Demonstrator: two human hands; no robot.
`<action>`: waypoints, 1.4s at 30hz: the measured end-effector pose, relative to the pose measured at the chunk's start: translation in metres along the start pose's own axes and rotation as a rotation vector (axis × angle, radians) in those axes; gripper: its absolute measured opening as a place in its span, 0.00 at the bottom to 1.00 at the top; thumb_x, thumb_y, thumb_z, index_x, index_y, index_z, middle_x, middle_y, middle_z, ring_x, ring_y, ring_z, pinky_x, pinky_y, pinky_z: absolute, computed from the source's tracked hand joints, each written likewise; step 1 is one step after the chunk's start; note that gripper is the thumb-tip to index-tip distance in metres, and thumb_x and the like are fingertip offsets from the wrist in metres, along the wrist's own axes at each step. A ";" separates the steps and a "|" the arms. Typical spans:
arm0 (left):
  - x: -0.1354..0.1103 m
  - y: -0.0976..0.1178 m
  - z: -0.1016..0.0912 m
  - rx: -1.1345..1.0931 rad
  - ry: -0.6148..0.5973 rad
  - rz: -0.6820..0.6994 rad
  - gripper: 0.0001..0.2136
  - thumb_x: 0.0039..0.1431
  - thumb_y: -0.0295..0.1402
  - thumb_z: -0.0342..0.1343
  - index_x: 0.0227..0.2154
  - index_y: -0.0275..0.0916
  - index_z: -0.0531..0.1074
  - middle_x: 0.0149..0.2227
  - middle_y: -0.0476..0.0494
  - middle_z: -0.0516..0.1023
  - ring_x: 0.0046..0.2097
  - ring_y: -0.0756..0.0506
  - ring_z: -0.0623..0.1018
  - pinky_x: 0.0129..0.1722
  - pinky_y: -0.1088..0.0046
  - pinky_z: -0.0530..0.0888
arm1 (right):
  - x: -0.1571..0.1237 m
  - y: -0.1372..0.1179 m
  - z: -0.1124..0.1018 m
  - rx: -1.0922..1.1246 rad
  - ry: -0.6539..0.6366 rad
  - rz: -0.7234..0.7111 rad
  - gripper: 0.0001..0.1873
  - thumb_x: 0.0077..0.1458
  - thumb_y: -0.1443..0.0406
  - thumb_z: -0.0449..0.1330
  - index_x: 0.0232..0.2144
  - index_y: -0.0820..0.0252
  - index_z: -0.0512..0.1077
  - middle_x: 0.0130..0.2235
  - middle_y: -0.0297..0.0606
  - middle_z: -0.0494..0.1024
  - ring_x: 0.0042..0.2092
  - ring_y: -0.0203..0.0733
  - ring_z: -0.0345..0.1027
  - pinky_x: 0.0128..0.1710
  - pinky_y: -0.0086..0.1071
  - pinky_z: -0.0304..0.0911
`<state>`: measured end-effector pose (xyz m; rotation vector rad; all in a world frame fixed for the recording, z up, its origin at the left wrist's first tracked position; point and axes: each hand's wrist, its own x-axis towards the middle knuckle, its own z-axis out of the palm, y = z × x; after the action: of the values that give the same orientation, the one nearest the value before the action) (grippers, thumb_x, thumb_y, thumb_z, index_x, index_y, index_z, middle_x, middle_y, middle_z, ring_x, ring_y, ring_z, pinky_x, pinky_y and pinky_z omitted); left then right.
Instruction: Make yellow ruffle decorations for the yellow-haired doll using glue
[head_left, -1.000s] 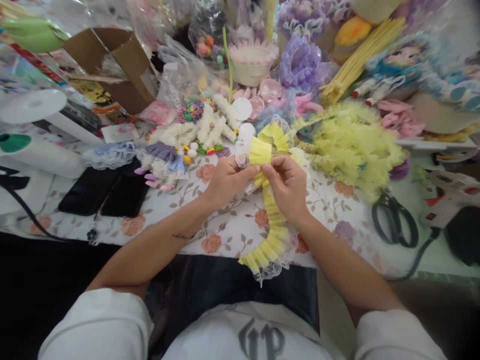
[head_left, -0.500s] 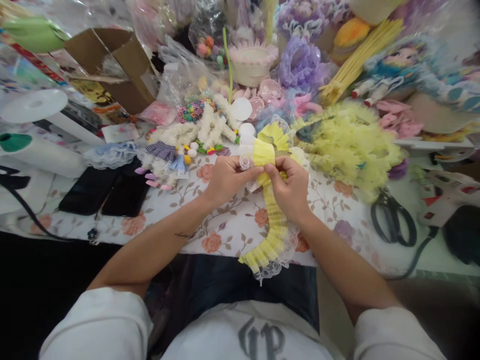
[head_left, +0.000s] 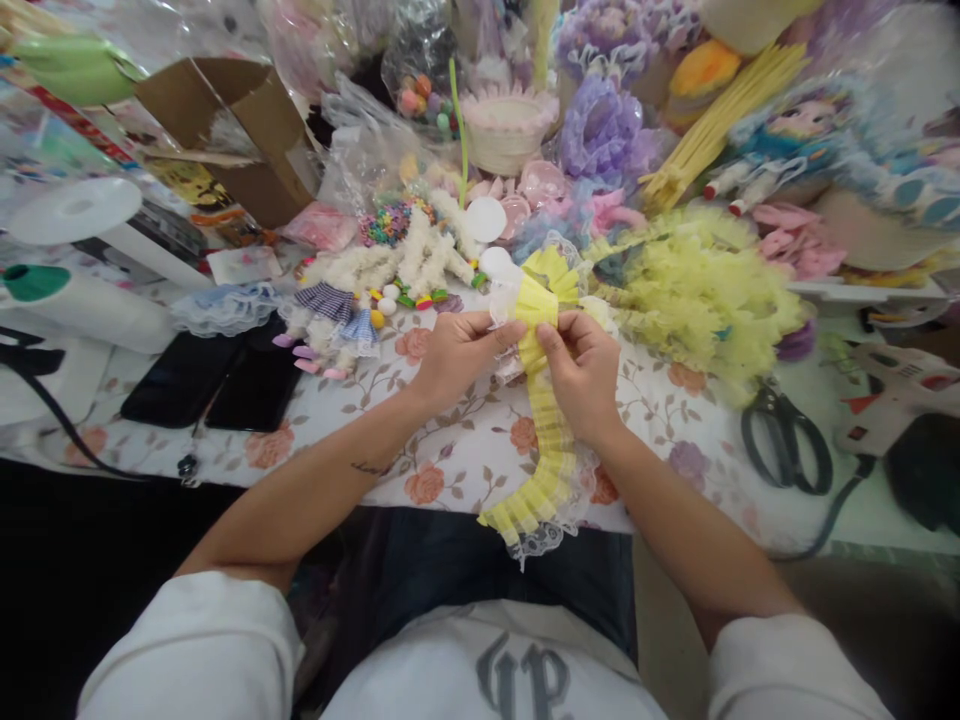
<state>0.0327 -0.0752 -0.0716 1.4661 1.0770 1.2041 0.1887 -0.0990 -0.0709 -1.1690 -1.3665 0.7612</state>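
Both hands pinch a strip of yellow pleated ruffle trim (head_left: 553, 430) with white lace along its edge. My left hand (head_left: 459, 362) grips its white lace side between thumb and fingers. Close by on the right, my right hand (head_left: 585, 375) is closed on the yellow pleats, thumb on top. Above the hands the trim curls into a loop; below, its loose tail curves down over the table's front edge. A white round disc (head_left: 496, 263) lies just behind the left fingers. The fingertips under the trim are hidden.
Left are two black phones (head_left: 251, 385) and small cream plush figures (head_left: 360, 275). A heap of yellow tulle (head_left: 697, 290) lies to the right, with black-handled scissors (head_left: 787, 440) and a glue gun (head_left: 896, 390) beyond. A cardboard box (head_left: 232, 130) and a white basket (head_left: 506, 130) stand behind.
The left fingers have shifted slightly on the trim, and the lace edge by them has turned. The upper part of the trim has moved a little right; its tail lies as before.
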 end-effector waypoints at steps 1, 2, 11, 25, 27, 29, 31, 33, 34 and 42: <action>0.001 0.001 0.000 0.014 0.005 0.012 0.26 0.48 0.54 0.67 0.14 0.39 0.65 0.16 0.53 0.59 0.21 0.53 0.58 0.19 0.73 0.54 | 0.000 0.001 0.000 0.005 0.006 0.002 0.11 0.59 0.58 0.59 0.27 0.56 0.65 0.27 0.31 0.67 0.30 0.35 0.61 0.31 0.33 0.58; 0.001 0.003 0.001 0.026 0.004 0.025 0.29 0.49 0.55 0.66 0.13 0.39 0.60 0.15 0.53 0.55 0.21 0.54 0.55 0.19 0.73 0.51 | 0.001 0.002 0.000 0.008 0.012 -0.001 0.11 0.59 0.58 0.59 0.27 0.56 0.65 0.27 0.31 0.67 0.30 0.35 0.61 0.31 0.33 0.59; -0.003 0.013 0.003 0.085 0.000 0.090 0.27 0.61 0.49 0.56 0.15 0.40 0.53 0.18 0.52 0.50 0.23 0.52 0.51 0.21 0.71 0.55 | 0.003 0.001 -0.001 0.022 -0.001 -0.013 0.13 0.59 0.59 0.59 0.26 0.56 0.63 0.26 0.30 0.64 0.29 0.34 0.58 0.30 0.32 0.57; 0.000 -0.004 0.002 -0.211 -0.162 -0.046 0.20 0.56 0.54 0.61 0.27 0.40 0.76 0.26 0.48 0.76 0.26 0.50 0.72 0.26 0.71 0.71 | 0.002 0.001 -0.003 -0.049 0.008 -0.051 0.13 0.58 0.59 0.60 0.25 0.56 0.63 0.25 0.31 0.66 0.29 0.35 0.59 0.30 0.33 0.57; -0.001 -0.003 0.003 -0.215 -0.181 -0.040 0.18 0.51 0.51 0.67 0.33 0.41 0.79 0.31 0.46 0.81 0.30 0.48 0.77 0.31 0.71 0.76 | 0.001 -0.001 -0.003 -0.086 0.000 -0.088 0.13 0.59 0.59 0.60 0.25 0.56 0.64 0.26 0.31 0.68 0.30 0.36 0.61 0.31 0.33 0.59; -0.001 -0.003 0.003 -0.203 -0.157 -0.018 0.17 0.48 0.46 0.71 0.37 0.40 0.81 0.36 0.44 0.83 0.36 0.45 0.80 0.37 0.69 0.78 | 0.001 -0.002 -0.002 -0.113 -0.002 -0.109 0.14 0.59 0.57 0.60 0.26 0.56 0.65 0.28 0.32 0.70 0.31 0.37 0.63 0.34 0.34 0.61; -0.001 -0.003 0.003 -0.197 -0.129 0.000 0.17 0.49 0.45 0.70 0.38 0.40 0.81 0.39 0.42 0.84 0.40 0.44 0.82 0.41 0.67 0.79 | 0.001 -0.002 -0.002 -0.106 -0.010 -0.097 0.15 0.60 0.55 0.60 0.26 0.56 0.65 0.29 0.33 0.71 0.33 0.37 0.64 0.35 0.34 0.61; -0.001 -0.005 0.003 -0.164 -0.109 0.019 0.16 0.51 0.45 0.69 0.38 0.39 0.81 0.40 0.42 0.84 0.41 0.44 0.82 0.43 0.67 0.79 | 0.002 -0.001 -0.003 -0.067 -0.034 -0.053 0.16 0.59 0.53 0.61 0.26 0.56 0.66 0.28 0.33 0.70 0.32 0.37 0.63 0.34 0.34 0.61; 0.000 -0.006 0.002 -0.127 -0.096 0.033 0.16 0.52 0.45 0.68 0.37 0.39 0.81 0.39 0.42 0.84 0.41 0.44 0.82 0.43 0.67 0.78 | 0.002 -0.001 -0.003 -0.036 -0.050 -0.027 0.17 0.59 0.53 0.61 0.26 0.56 0.66 0.28 0.32 0.70 0.32 0.37 0.62 0.33 0.33 0.60; -0.007 0.000 0.002 0.223 0.016 0.271 0.12 0.60 0.43 0.62 0.33 0.40 0.81 0.36 0.44 0.84 0.40 0.43 0.81 0.44 0.67 0.76 | 0.002 0.000 -0.002 0.104 -0.129 0.062 0.19 0.57 0.52 0.62 0.25 0.57 0.63 0.26 0.30 0.63 0.29 0.34 0.56 0.29 0.31 0.54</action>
<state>0.0333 -0.0827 -0.0731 1.8232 1.0750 1.3159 0.1913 -0.0978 -0.0702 -1.0999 -1.3841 0.9548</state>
